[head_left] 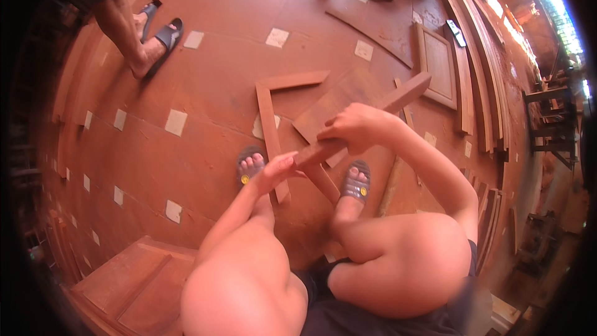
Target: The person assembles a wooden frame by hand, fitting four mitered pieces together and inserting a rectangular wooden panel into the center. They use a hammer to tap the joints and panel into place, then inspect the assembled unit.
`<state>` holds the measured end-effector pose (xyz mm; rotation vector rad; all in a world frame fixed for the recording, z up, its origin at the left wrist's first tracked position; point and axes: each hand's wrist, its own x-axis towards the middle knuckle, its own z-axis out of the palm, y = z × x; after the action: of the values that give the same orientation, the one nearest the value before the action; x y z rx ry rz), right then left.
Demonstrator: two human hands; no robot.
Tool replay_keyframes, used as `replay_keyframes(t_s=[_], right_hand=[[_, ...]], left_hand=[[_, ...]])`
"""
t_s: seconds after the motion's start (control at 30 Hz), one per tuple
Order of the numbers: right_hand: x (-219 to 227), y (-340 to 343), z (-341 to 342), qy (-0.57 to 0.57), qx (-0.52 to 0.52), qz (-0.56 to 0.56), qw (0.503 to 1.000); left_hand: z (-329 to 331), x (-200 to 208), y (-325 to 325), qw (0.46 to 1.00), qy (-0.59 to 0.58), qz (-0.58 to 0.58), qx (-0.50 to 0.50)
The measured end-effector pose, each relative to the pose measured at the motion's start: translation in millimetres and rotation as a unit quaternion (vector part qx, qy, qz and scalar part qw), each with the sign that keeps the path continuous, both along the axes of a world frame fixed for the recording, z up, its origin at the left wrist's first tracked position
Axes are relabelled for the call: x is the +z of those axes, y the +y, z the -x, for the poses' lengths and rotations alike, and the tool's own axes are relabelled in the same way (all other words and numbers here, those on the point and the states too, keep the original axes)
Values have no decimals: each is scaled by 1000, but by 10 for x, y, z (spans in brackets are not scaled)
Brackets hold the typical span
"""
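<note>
A reddish-brown wooden bar [405, 91] slants up to the right in front of me, held off the floor. My right hand [357, 127] is closed over its middle, the fingers wrapped across the top. At its lower left end my left hand [278, 171] grips the bar, some of the fingers hidden beneath it. Under and beyond the hands, an angled wooden frame piece [267, 115] lies on the floor with two strips meeting at a corner. Another wooden strip [322, 184] lies between my sandalled feet. A flat wooden panel [314, 112] sits partly behind the bar.
A person's sandalled foot [163, 43] stands at the far left. To the right are a framed panel [437, 65] and long stacked boards [476, 62], with a small pale object [456, 33] on them. A panelled wooden piece [134, 283] lies at the near left.
</note>
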<state>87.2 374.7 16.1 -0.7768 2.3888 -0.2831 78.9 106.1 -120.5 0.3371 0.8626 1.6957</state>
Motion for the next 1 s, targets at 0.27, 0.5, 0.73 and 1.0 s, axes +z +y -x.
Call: replay_keyframes(t_s=[0.27,0.5,0.73,1.0], right_hand=[[544,-299,-111,117,50,57,990],[579,-210,-353,286,106,74,949],[311,164,-717,342,-11,40,939],[-702,239,-1193,-156,-713,545,414]], left_hand=[[-81,-428,222,974,136,-68,-166],[-219,-793,153,967,164,-36,-190],[-235,123,288,905,420,7,-62],[-256,363,400,737,644,195,-62]])
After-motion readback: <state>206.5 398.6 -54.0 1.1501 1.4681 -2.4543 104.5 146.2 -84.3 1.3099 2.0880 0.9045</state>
